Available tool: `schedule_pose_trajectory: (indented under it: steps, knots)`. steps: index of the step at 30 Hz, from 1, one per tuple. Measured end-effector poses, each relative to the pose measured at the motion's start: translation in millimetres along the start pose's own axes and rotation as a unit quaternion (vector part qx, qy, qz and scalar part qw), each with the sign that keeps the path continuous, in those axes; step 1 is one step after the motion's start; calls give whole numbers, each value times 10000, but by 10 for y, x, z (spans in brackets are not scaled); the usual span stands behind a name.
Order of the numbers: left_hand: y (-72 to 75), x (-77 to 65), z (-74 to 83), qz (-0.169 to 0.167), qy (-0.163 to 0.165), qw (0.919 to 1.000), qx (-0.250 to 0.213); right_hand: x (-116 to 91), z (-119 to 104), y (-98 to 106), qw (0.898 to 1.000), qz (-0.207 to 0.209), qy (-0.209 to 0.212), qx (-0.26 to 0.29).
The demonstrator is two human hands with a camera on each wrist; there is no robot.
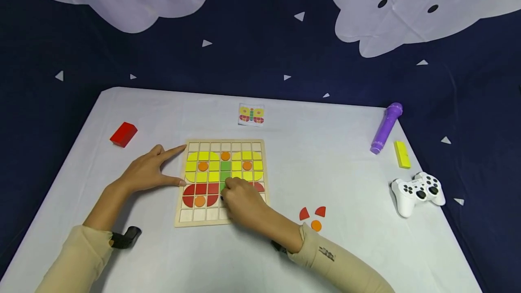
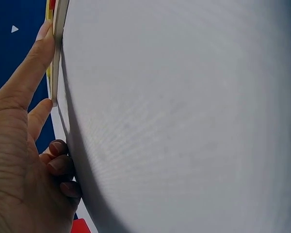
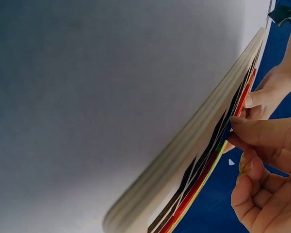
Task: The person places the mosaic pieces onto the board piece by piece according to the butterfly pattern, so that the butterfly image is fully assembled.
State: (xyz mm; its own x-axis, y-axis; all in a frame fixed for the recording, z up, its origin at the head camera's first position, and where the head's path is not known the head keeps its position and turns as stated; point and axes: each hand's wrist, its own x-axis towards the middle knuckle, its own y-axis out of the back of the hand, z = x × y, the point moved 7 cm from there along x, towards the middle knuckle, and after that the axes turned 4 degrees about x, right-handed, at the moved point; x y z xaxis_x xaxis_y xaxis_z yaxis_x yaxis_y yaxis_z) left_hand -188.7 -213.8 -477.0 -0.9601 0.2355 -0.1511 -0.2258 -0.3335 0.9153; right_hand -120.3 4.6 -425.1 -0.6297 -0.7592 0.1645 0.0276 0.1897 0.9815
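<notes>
A wooden grid board [image 1: 203,217] lies on the table, filled with yellow, red, green and orange pieces in a butterfly pattern. My left hand [image 1: 145,171] is at its left side, thumb and index finger spread and touching the frame; the other fingers are curled under. Over the board's lower middle, my right hand [image 1: 246,202] pinches a small blue piece [image 3: 227,131] between thumb and index finger, right at the grid surface. That hand hides part of the lower right wing. Right of the board lie two red quarter-round pieces [image 1: 320,211] and an orange disc [image 1: 316,225].
A butterfly picture card [image 1: 251,115] lies beyond the board. A red block [image 1: 124,134] sits at the left. Along the right side are a purple microphone [image 1: 386,129], a yellow block [image 1: 402,154] and a white game controller [image 1: 418,193].
</notes>
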Motion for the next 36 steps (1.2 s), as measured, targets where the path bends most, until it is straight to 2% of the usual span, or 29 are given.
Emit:
schedule_pose_trajectory:
  steps: [11, 16, 20, 23, 30, 36]
  knots:
    - [-11, 6, 2, -3, 13, 10000, -27, 7, 26, 8, 9999, 130, -31, -41]
    - [-7, 0, 15, 16, 35, 10000, -22, -107, 107, 111, 9991, 331, -222, 170]
    - [-2, 2, 26, 23, 46, 10000, 7, -336, 257, 221, 9962, 423, -595, 477]
    - [-9, 4, 25, 5, 59, 10000, 23, -558, 396, 264, 9939, 361, -912, 497]
    - [-18, 1, 12, -30, 117, 9999, 53, -1100, 702, 301, 9856, 274, -1649, 264]
    - [8, -4, 11, -28, 124, 9999, 30, -1443, 869, 338, 9787, 412, -2006, 114]
